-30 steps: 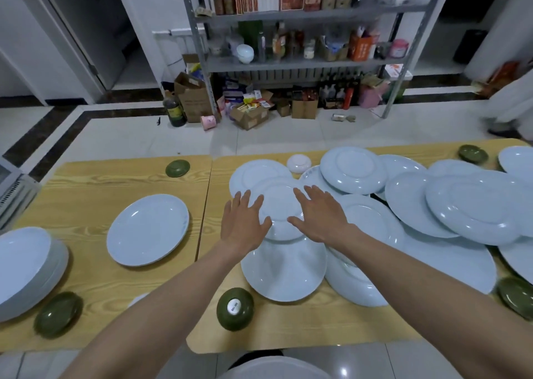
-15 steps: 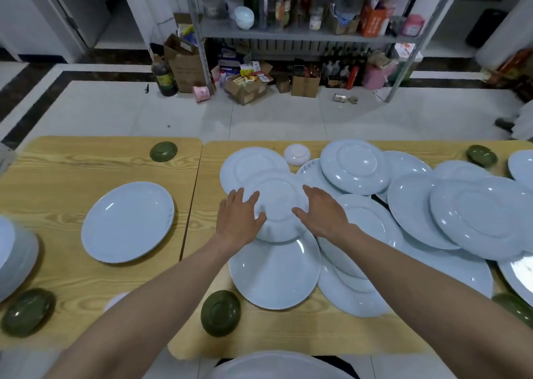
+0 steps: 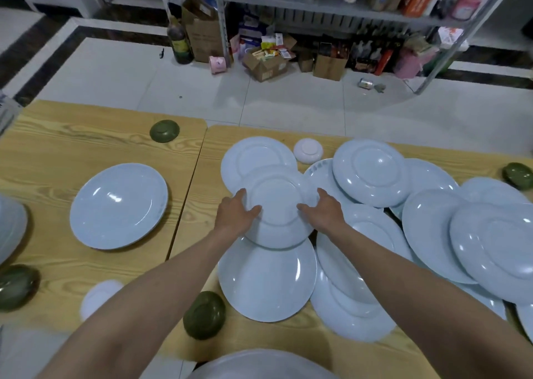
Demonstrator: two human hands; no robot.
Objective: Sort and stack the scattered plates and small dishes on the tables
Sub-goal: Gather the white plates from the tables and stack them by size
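Upside-down plate [image 3: 278, 202] is gripped at opposite rims by the left hand [image 3: 235, 215] and right hand [image 3: 324, 212].

This looks like a pantry or catering storeroom. A grey metal shelving rack [image 3: 331, 9] is crowded with jars and packets. Open brown cardboard boxes [image 3: 265, 64] and a large dark bottle [image 3: 179, 42] stand on the white tiled floor [image 3: 288, 107]. Two wood-grain desks [image 3: 72, 142] carry many pale round plates [image 3: 370, 172].

My left hand [image 3: 235, 215] and right hand [image 3: 324, 211] grip the upturned plate [image 3: 277, 205] at mid-frame by its opposite rims, thumbs on top. It overlaps an upper plate [image 3: 253, 153] and a lower plate [image 3: 268, 280]. At left, a lone plate [image 3: 118, 205] lies on the bench [image 3: 57, 148]. A green dish [image 3: 204, 315] sits at lower centre.
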